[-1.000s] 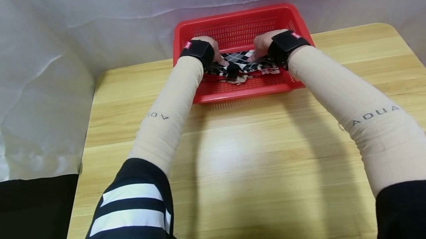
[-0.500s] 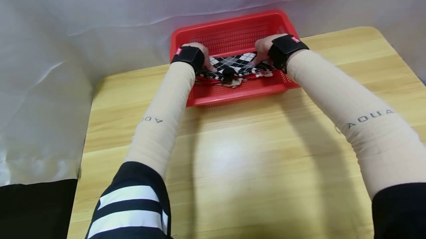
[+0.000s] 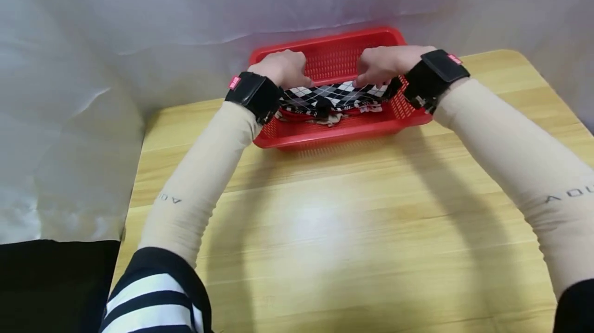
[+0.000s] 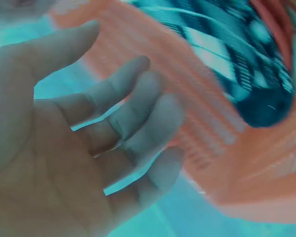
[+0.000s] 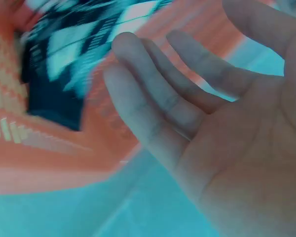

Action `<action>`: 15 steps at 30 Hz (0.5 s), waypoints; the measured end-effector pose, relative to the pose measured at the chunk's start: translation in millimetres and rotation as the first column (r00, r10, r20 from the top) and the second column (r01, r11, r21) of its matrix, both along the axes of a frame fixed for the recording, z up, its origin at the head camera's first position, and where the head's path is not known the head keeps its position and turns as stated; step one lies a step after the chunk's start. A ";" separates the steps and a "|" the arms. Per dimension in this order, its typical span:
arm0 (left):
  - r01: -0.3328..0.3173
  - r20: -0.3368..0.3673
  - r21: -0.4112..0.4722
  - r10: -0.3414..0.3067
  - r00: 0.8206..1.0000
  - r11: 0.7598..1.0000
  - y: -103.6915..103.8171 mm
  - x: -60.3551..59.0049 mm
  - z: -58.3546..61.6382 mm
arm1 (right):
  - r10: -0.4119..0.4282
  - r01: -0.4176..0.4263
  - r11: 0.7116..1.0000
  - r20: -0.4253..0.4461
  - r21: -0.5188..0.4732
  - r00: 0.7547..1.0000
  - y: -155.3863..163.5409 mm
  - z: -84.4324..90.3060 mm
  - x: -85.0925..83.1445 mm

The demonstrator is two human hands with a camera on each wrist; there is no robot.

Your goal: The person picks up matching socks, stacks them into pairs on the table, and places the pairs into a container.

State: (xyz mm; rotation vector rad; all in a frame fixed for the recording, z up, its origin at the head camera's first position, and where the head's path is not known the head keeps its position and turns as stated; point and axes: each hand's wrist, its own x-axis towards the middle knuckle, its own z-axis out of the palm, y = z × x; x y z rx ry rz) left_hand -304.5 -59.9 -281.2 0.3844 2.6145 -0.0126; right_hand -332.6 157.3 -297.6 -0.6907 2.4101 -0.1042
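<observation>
A folded black, grey and white argyle cloth point(image 3: 339, 95) lies across the red plastic basket point(image 3: 325, 139), with red and beige fabric edges showing beneath it. Over the basket's left side is my left hand point(image 3: 285, 67); in the left wrist view its fingers point(image 4: 148, 118) are relaxed and spread, apart from the cloth, with nothing in them. My right hand point(image 3: 382, 64) hovers above the right part of the basket. Loosely bent and holding nothing, its fingers point(image 5: 143, 89) appear in the right wrist view. The kind of garment cannot be told.
The basket stands at the back of a light wooden table point(image 3: 325, 219), against a pale hanging sheet point(image 3: 185, 13). Both forearms reach over the table from the near side. A dark area point(image 3: 55, 281) lies beyond the table's left edge.
Both hands have let go of the argyle cloth and lifted off it. The wrists have moved outward, apart from each other, and the cloth stays in the basket.
</observation>
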 end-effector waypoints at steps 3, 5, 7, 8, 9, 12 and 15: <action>0.063 -0.043 0.059 -0.060 0.997 0.996 2.2 5.4 5.3 | 0.040 -0.043 0.998 -0.066 -0.056 0.997 -0.9 6.4 12.7; 0.080 -0.082 0.113 -0.071 0.994 0.990 2.5 12.8 7.7 | 0.044 -0.056 0.993 -0.115 -0.103 0.992 -1.8 7.5 22.9; 0.092 -0.129 0.175 -0.070 0.989 0.980 2.7 21.7 8.4 | 0.027 -0.054 0.985 -0.161 -0.164 0.987 -1.8 6.1 33.9; 0.102 -0.157 0.211 -0.070 0.985 0.972 3.1 26.0 8.1 | 0.013 -0.052 0.978 -0.192 -0.201 0.981 -1.3 5.1 39.2; 0.115 -0.187 0.240 -0.070 0.980 0.964 3.9 30.4 7.7 | -0.009 -0.047 0.969 -0.224 -0.243 0.975 -0.5 3.8 44.5; 0.136 -0.250 0.315 -0.056 0.967 0.939 7.6 42.9 2.6 | -0.100 -0.018 0.929 -0.295 -0.371 0.950 3.6 -0.2 59.9; 0.150 -0.315 0.343 -0.037 0.948 0.927 10.3 57.6 -8.3 | -0.209 -0.001 0.864 -0.361 -0.503 0.909 7.3 -6.3 76.5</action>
